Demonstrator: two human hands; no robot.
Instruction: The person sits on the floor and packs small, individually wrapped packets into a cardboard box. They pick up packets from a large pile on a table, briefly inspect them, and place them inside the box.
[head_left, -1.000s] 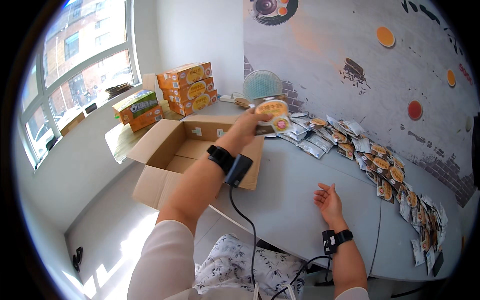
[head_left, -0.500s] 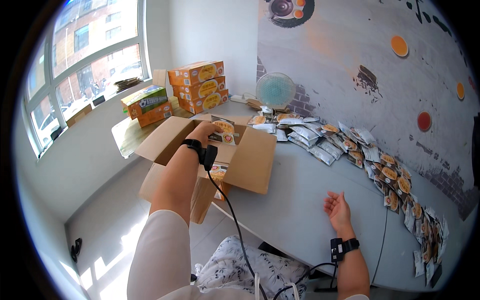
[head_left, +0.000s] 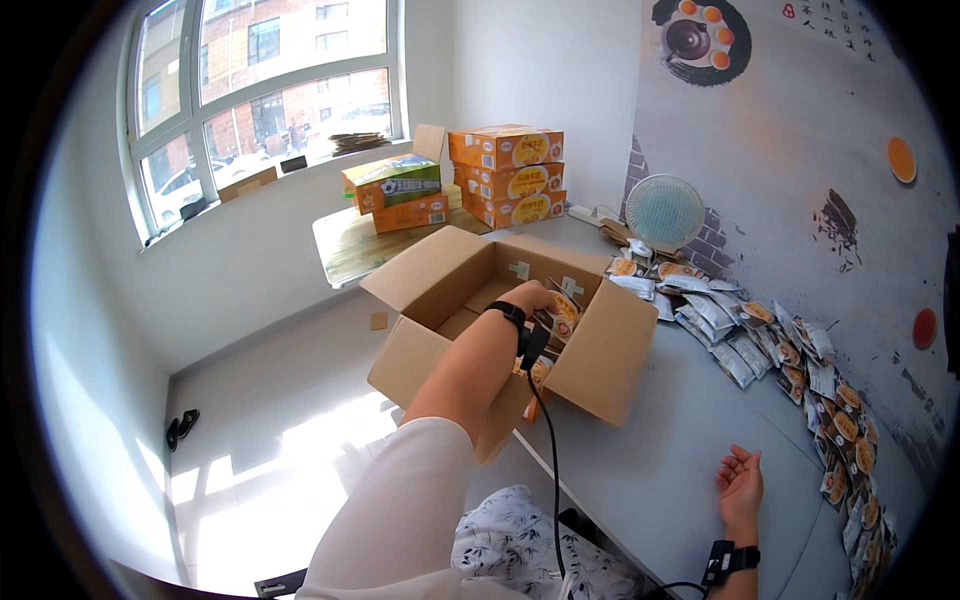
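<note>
My left hand (head_left: pixel 532 296) reaches down into an open cardboard carton (head_left: pixel 603 350), its fingers closed on the edge of a brown and white sachet (head_left: pixel 564 318). The sachet leans upright near the carton's right inner wall. Beneath my wrist, part of another printed packet shows; my forearm hides much of the inside. The carton's flaps are folded outward. My right hand (head_left: pixel 740 484) rests palm up on the grey table (head_left: pixel 660 455), fingers loosely curled and holding nothing.
A long heap of sachets (head_left: pixel 735 355) curves along the table's right side by the wall. A fan (head_left: pixel 665 212) stands behind it. Orange boxes (head_left: pixel 510 180) are stacked at the back, beside a green box (head_left: pixel 395 182) on a small wooden table (head_left: pixel 345 245). A cable hangs from my left wrist.
My left hand has lowered the sachet deeper into the carton. The whole view has swung left, so things appear farther right. My right hand stays palm up on the table.
</note>
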